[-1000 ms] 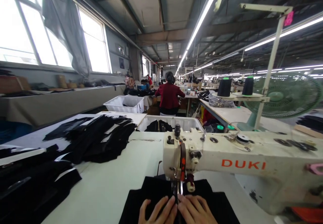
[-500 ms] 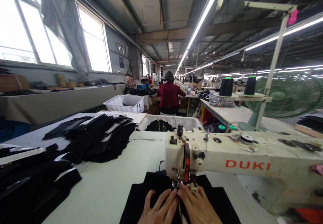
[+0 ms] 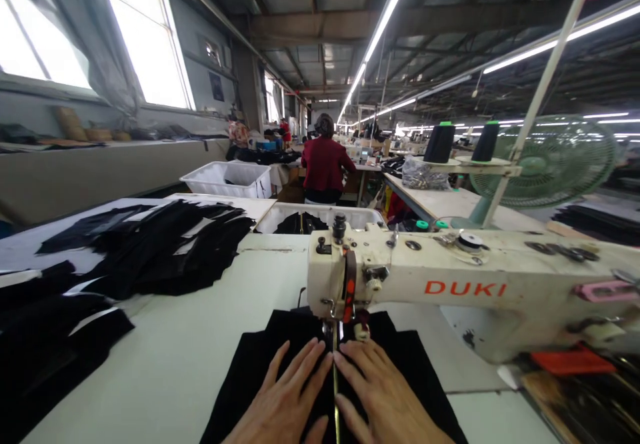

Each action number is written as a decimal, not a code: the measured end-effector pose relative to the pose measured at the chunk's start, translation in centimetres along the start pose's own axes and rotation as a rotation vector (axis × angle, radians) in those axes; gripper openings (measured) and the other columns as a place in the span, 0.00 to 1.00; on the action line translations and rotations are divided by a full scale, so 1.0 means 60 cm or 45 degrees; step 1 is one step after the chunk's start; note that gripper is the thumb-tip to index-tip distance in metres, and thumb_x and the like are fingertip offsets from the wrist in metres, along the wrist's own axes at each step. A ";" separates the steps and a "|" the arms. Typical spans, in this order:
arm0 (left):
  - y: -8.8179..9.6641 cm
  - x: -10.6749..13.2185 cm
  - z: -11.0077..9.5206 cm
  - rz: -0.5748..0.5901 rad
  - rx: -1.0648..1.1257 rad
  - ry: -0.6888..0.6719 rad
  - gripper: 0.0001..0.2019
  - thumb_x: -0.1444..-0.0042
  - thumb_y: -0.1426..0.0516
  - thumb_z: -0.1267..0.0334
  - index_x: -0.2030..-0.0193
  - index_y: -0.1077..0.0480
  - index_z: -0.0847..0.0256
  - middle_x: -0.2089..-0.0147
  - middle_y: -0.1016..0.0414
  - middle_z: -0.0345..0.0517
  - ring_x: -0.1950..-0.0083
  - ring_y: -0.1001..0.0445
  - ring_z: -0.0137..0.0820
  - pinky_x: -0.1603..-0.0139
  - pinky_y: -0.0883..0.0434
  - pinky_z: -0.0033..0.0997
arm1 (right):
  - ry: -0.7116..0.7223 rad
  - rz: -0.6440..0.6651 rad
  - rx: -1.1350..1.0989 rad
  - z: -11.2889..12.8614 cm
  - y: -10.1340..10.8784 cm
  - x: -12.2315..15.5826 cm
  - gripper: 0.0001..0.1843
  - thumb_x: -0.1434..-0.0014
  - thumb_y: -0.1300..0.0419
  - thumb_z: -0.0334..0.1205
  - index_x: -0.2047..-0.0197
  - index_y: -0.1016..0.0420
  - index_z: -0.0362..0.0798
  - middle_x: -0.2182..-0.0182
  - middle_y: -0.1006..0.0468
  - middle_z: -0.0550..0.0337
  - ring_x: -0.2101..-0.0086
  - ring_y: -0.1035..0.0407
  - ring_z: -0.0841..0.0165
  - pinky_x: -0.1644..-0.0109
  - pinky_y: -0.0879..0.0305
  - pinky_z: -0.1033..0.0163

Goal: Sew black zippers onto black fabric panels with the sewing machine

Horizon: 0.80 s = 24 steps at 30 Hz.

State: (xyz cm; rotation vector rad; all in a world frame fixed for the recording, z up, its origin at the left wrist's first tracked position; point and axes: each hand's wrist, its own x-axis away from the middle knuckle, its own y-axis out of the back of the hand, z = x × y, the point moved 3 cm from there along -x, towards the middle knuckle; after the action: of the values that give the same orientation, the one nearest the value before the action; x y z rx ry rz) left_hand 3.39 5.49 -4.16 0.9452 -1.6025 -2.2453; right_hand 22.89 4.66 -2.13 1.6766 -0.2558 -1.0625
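A black fabric piece (image 3: 250, 371) lies on the white table under the head of a cream sewing machine (image 3: 450, 284) marked DUKI. My left hand (image 3: 283, 397) lies flat on the fabric with its fingers stretched out, fingertips just left of the needle (image 3: 334, 334). My right hand (image 3: 383, 397) rests flat beside it, fingers spread, to the right of a thin pale strip (image 3: 335, 397) that runs between the two hands toward the needle.
Stacks of black cut pieces (image 3: 150, 244) cover the table's left side. White bins (image 3: 225, 177) stand behind. A person in a red top (image 3: 325, 164) sits ahead, back turned. Thread cones (image 3: 440, 143) and a green fan (image 3: 550, 164) are at the right.
The view has tilted down, showing more of both hands. The hands stay flat on the fabric in front of the needle, fingers now spread wider.
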 end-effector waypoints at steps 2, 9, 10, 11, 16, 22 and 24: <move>0.009 0.002 -0.003 -0.004 -0.001 -0.028 0.32 0.38 0.43 0.59 0.29 0.45 0.61 0.30 0.40 0.55 0.32 0.38 0.44 0.35 0.36 0.47 | 0.022 0.016 -0.023 0.008 0.009 0.000 0.22 0.34 0.41 0.43 0.39 0.30 0.45 0.45 0.24 0.53 0.45 0.29 0.61 0.37 0.35 0.55; 0.001 0.004 0.000 -0.063 0.018 -0.026 0.31 0.36 0.45 0.58 0.28 0.46 0.62 0.31 0.38 0.53 0.31 0.38 0.42 0.34 0.37 0.45 | 0.025 -0.015 0.009 0.004 -0.001 0.007 0.20 0.35 0.40 0.44 0.43 0.27 0.45 0.46 0.23 0.53 0.47 0.28 0.61 0.38 0.35 0.56; 0.001 0.004 0.000 -0.067 0.013 -0.035 0.31 0.36 0.45 0.57 0.28 0.45 0.62 0.31 0.38 0.53 0.31 0.38 0.42 0.34 0.37 0.44 | 0.017 -0.028 0.013 0.004 -0.002 0.007 0.20 0.35 0.40 0.44 0.43 0.26 0.45 0.47 0.22 0.52 0.47 0.28 0.60 0.38 0.34 0.55; 0.002 0.004 0.000 -0.069 0.010 -0.046 0.31 0.35 0.45 0.57 0.28 0.45 0.62 0.31 0.38 0.53 0.32 0.38 0.42 0.34 0.37 0.44 | 0.019 -0.033 0.015 0.004 -0.002 0.007 0.19 0.35 0.40 0.44 0.44 0.26 0.45 0.49 0.21 0.52 0.48 0.27 0.60 0.38 0.34 0.55; -0.002 0.008 -0.001 -0.050 0.004 -0.075 0.30 0.34 0.46 0.55 0.28 0.45 0.61 0.31 0.37 0.52 0.32 0.36 0.41 0.34 0.37 0.43 | 0.062 -0.042 0.015 0.007 0.000 0.006 0.18 0.32 0.42 0.46 0.44 0.26 0.45 0.51 0.20 0.56 0.50 0.26 0.63 0.38 0.35 0.59; -0.007 0.002 0.000 -0.055 0.012 -0.110 0.30 0.34 0.46 0.56 0.28 0.45 0.62 0.31 0.37 0.50 0.33 0.36 0.40 0.33 0.38 0.41 | 0.063 0.003 0.009 0.006 -0.001 0.008 0.19 0.33 0.42 0.45 0.43 0.27 0.45 0.49 0.21 0.56 0.48 0.27 0.63 0.36 0.37 0.59; -0.002 0.000 0.002 -0.045 0.040 -0.105 0.31 0.34 0.46 0.57 0.28 0.47 0.61 0.31 0.38 0.49 0.32 0.36 0.39 0.33 0.39 0.41 | 0.067 0.012 0.012 0.005 -0.003 0.009 0.19 0.34 0.40 0.44 0.43 0.27 0.44 0.49 0.21 0.56 0.48 0.28 0.63 0.36 0.37 0.59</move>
State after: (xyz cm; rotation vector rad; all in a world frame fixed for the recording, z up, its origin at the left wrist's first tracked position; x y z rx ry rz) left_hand 3.34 5.61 -4.22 0.9064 -1.6725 -2.3177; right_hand 22.94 4.19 -2.55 1.7075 -0.2343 -1.0101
